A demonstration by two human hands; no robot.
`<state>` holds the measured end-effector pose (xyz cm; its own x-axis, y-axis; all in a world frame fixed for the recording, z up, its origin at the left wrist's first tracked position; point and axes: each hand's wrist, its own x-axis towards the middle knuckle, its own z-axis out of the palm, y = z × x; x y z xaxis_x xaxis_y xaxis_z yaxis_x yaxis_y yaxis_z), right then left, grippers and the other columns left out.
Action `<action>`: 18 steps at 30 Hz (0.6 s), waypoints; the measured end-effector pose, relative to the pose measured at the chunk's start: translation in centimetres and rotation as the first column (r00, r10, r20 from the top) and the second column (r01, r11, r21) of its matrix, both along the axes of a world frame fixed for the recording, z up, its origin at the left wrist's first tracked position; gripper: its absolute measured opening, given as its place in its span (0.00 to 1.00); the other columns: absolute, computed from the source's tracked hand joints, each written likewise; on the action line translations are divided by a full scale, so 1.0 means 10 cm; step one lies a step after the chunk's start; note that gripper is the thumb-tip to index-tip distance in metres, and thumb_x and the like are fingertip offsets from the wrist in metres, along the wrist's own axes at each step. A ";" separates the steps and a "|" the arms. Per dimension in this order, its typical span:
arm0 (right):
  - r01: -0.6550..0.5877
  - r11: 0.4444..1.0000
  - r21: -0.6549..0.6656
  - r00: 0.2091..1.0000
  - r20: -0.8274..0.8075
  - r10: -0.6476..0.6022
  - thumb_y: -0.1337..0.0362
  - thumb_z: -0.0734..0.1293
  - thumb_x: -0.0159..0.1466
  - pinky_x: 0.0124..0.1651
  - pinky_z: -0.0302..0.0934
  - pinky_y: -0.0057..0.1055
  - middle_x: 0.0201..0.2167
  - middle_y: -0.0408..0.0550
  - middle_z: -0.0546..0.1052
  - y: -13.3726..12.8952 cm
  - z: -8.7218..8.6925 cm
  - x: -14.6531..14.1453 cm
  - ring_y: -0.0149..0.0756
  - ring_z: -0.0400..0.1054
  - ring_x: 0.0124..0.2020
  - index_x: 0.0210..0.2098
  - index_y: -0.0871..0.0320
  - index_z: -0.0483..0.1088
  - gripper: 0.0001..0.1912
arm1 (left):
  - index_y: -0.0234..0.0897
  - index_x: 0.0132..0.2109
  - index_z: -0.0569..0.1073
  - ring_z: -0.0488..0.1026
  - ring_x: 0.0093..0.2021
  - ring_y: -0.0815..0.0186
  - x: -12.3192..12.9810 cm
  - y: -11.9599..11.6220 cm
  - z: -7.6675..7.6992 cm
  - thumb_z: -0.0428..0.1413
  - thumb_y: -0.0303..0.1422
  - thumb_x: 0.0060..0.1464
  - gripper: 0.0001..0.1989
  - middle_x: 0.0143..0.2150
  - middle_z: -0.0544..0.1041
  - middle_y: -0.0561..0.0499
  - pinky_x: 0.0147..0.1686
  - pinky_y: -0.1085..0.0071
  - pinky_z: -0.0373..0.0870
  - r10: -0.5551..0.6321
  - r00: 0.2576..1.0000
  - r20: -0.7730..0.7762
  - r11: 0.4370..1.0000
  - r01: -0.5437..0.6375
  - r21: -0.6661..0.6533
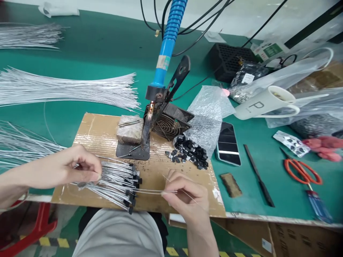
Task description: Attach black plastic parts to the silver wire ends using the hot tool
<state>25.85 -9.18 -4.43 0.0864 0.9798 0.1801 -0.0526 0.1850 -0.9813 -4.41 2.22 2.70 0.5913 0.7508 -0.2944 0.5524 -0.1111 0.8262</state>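
Note:
My left hand [83,167] is closed, its fingertips pressed together over a bundle of thin silvery wires [115,175]. The bundle's right-hand ends carry small black blocks [132,194], lying near the front edge of a cardboard sheet [155,171]. Exactly which wires the left fingers grip is partly hidden by the hand. To the right, my right hand [187,196] pinches a few thin wires [152,191] between thumb and fingers. These run leftward to the bundle's black ends, and one loose end sticks up by the index finger.
Behind the hands stand a blue hose with a metal nozzle [164,60], a stone block [130,130] and a round fan [168,126]. A pile of black pieces [191,150] lies nearby. Rightward are a phone [228,142], a file [258,175], orange-handled scissors [301,171] and a mug [268,103].

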 end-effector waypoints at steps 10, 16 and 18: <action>-0.010 1.000 0.018 0.996 0.091 0.008 0.70 0.74 0.65 0.29 0.56 0.30 0.23 0.39 0.70 -0.02 0.01 -0.07 0.30 0.63 0.25 0.27 0.55 0.74 0.11 | 0.38 0.31 0.81 0.61 0.26 0.67 -0.12 0.15 0.12 0.57 0.41 0.65 0.17 0.25 0.72 0.52 0.25 0.75 0.55 -0.232 0.969 -0.087 0.960 0.213 -0.183; -0.046 0.995 0.094 0.991 0.130 0.034 0.71 0.71 0.67 0.29 0.57 0.33 0.22 0.41 0.70 -0.03 0.03 -0.06 0.33 0.63 0.25 0.28 0.55 0.74 0.10 | 0.38 0.33 0.79 0.60 0.27 0.67 -0.12 0.15 0.14 0.55 0.44 0.68 0.19 0.26 0.71 0.53 0.26 0.72 0.55 -0.293 0.949 -0.115 0.930 0.255 -0.266; -0.028 0.993 0.114 0.987 0.161 0.009 0.71 0.70 0.68 0.30 0.58 0.33 0.22 0.42 0.70 -0.07 0.05 -0.03 0.34 0.63 0.26 0.29 0.55 0.73 0.11 | 0.38 0.31 0.76 0.56 0.26 0.67 -0.14 0.21 0.12 0.54 0.48 0.68 0.22 0.24 0.66 0.54 0.25 0.71 0.52 -0.264 0.944 -0.196 0.957 0.231 -0.178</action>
